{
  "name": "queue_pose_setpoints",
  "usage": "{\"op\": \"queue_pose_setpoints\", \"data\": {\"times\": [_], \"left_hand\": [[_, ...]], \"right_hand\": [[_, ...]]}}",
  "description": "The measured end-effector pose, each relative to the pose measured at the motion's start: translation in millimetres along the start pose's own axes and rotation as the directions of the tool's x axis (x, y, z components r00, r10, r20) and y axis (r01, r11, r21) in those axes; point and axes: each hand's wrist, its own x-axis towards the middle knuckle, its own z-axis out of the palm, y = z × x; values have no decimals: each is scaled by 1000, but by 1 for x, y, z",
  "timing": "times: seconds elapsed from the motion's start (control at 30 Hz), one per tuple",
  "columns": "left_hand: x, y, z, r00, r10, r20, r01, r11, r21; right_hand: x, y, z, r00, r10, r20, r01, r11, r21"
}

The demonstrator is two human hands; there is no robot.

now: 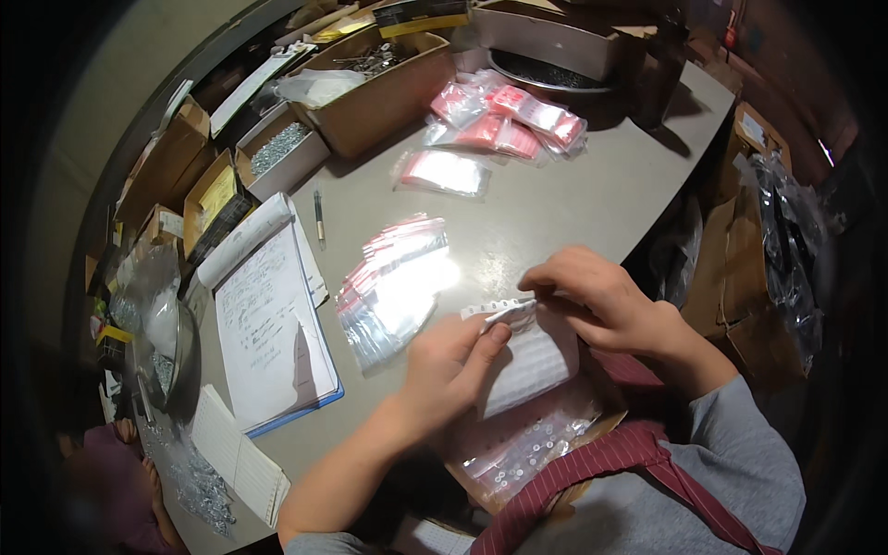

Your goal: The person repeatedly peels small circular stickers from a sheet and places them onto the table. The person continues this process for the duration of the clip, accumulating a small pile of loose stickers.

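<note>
A white sheet (529,370) with rows of small marks, resembling a sheet of labels, is held up in front of me, its top edge folded over. My left hand (453,365) grips its left side, with the thumb on top. At the upper edge, the closed fingers of my right hand (597,301) pinch the fold; their tips are partly hidden. Below the sheet, an open cardboard box (606,416) sits close to my body. Inside it lies a clear plastic bag (499,453) with small white ring-shaped pieces.
Fanned zip bags (393,287) lie left of my hands. Bundles of red-edged bags (504,120) are farther back. A clipboard with written paper (268,324) and a pen (319,217) are at left. Boxes of metal parts (277,148) line the far edge. Another person's hand (153,481) shows at lower left.
</note>
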Motion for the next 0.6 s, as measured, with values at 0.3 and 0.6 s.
{"op": "queue_pose_setpoints", "data": {"times": [0.3,0.6], "left_hand": [[1,6,2,990,130,-57,-128,991,39],[1,5,4,877,478,47,-474,844,252]], "right_hand": [[5,-6,-15,978,200,59,-208,960,187],[114,33,32,900,-343,269,376,923,-84]]}}
